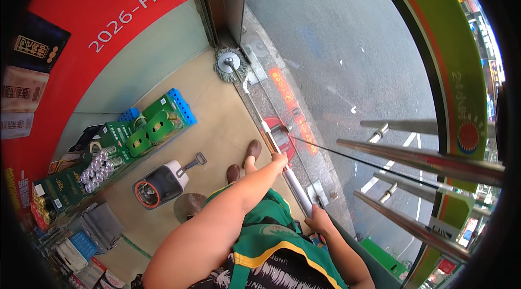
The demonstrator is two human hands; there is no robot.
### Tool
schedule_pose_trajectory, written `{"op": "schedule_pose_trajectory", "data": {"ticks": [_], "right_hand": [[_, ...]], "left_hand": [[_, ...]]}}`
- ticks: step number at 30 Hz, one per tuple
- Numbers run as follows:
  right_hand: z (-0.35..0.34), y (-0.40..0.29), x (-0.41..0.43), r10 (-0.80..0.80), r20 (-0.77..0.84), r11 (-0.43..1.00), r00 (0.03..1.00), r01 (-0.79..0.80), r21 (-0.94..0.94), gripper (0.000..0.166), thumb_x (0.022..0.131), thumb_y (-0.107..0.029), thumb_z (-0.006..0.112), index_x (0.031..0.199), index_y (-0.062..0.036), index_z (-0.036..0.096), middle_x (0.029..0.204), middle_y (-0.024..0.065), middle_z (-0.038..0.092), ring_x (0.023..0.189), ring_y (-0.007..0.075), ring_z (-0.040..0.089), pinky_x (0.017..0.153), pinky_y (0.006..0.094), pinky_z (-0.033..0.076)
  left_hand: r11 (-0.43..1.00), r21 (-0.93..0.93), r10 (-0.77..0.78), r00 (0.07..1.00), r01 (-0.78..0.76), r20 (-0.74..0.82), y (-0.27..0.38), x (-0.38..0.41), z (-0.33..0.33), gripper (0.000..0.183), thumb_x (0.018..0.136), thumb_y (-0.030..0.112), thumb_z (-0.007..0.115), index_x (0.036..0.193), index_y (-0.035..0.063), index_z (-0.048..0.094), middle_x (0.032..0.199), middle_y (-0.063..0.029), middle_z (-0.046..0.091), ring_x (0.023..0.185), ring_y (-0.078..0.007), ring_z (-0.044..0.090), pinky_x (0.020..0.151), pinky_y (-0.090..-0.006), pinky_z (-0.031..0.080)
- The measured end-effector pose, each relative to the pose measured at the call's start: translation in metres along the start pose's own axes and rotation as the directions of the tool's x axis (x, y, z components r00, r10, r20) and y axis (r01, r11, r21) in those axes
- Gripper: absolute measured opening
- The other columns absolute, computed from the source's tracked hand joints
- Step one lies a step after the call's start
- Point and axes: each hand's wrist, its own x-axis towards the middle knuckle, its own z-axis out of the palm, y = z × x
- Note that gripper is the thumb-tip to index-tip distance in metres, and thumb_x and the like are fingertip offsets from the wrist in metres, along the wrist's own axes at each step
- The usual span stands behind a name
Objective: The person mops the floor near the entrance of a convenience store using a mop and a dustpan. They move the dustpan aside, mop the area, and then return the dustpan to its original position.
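My left hand (279, 161) grips the middle of a mop's white and metal handle (296, 185). Lower down, close to my apron, my right hand (318, 220) is closed round the same handle. The handle runs away from me to a round mop head (230, 64) with grey string strands. That head rests flat in the corner of the tiled floor, against the door frame and beside the metal threshold. To the left on the floor is a grey and white spin-mop bucket (159, 185) with an orange-rimmed basket and its carrying handle out to the side.
Green drink cartons (150, 130) and wrapped cans (97, 169) line the left wall. Stone sill with red-orange floor stickers (290, 98) edges the doorway; grey road (338, 45) lies outside. Metal door handles (407, 159) jut in at right. A stool (189, 207) stands near the bucket.
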Motion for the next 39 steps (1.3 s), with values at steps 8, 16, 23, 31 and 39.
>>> {"op": "schedule_pose_trajectory", "data": {"ticks": [8, 16, 23, 31, 39], "right_hand": [[-0.069, -0.061, 0.01, -0.056, -0.046, 0.995, 0.997, 0.052, -0.084, 0.039, 0.062, -0.016, 0.061, 0.09, 0.003, 0.043, 0.079, 0.0266, 0.057, 0.078, 0.0399, 0.056, 0.069, 0.0434, 0.046], [-0.126, -0.082, -0.107, 0.203, -0.005, 0.964, 0.979, -0.201, -0.171, 0.036, 0.065, -0.02, 0.06, 0.091, 0.0012, 0.048, 0.081, 0.0258, 0.057, 0.081, 0.0393, 0.056, 0.071, 0.0431, 0.044], [-0.208, -0.181, -0.06, 0.115, 0.049, 0.899, 0.992, -0.083, -0.43, 0.029, 0.061, -0.008, 0.058, 0.087, -0.0008, 0.047, 0.075, 0.0216, 0.058, 0.075, 0.0385, 0.057, 0.068, 0.0443, 0.046], [-0.296, -0.379, -0.009, -0.002, 0.108, 0.679, 0.994, 0.08, -0.73, 0.028, 0.063, -0.006, 0.058, 0.09, -0.0027, 0.05, 0.08, 0.0191, 0.059, 0.076, 0.034, 0.058, 0.066, 0.0409, 0.047], [-0.323, -0.444, -0.042, -0.185, -0.092, 0.576, 0.978, 0.032, -0.817, 0.027, 0.06, -0.004, 0.059, 0.085, -0.0055, 0.051, 0.069, 0.0156, 0.058, 0.068, 0.0339, 0.058, 0.062, 0.0411, 0.047]], "left_hand": [[0.927, 0.328, 0.26, 0.942, -0.183, -0.21, 0.106, 0.046, -0.008, 0.039, 0.085, 0.019, 0.047, 0.107, -0.0075, 0.028, 0.072, -0.0175, 0.055, 0.047, -0.0224, 0.056, 0.037, -0.0333, 0.048], [0.995, 0.089, -0.05, 0.994, 0.041, 0.095, 0.072, -0.055, 0.016, 0.054, 0.081, 0.012, 0.05, 0.115, -0.0059, 0.013, 0.095, -0.022, 0.053, 0.05, -0.0282, 0.059, 0.039, -0.0356, 0.051], [0.985, 0.145, 0.084, 0.995, -0.092, 0.06, 0.181, -0.046, -0.04, 0.064, 0.071, 0.023, 0.061, 0.11, -0.0134, 0.026, 0.098, -0.0248, 0.051, 0.073, -0.0287, 0.061, 0.05, -0.0343, 0.052], [0.899, -0.435, 0.122, 0.983, -0.049, 0.141, 0.304, -0.015, -0.144, 0.019, 0.077, 0.012, 0.049, 0.074, -0.0062, 0.045, 0.061, -0.0152, 0.056, 0.049, -0.0257, 0.059, 0.041, -0.0371, 0.052], [0.764, -0.645, 0.218, 0.947, -0.015, 0.237, 0.362, -0.052, -0.162, 0.023, 0.083, 0.014, 0.045, 0.088, -0.0074, 0.037, 0.071, -0.0151, 0.055, 0.059, -0.0276, 0.062, 0.051, -0.0377, 0.054]]}}
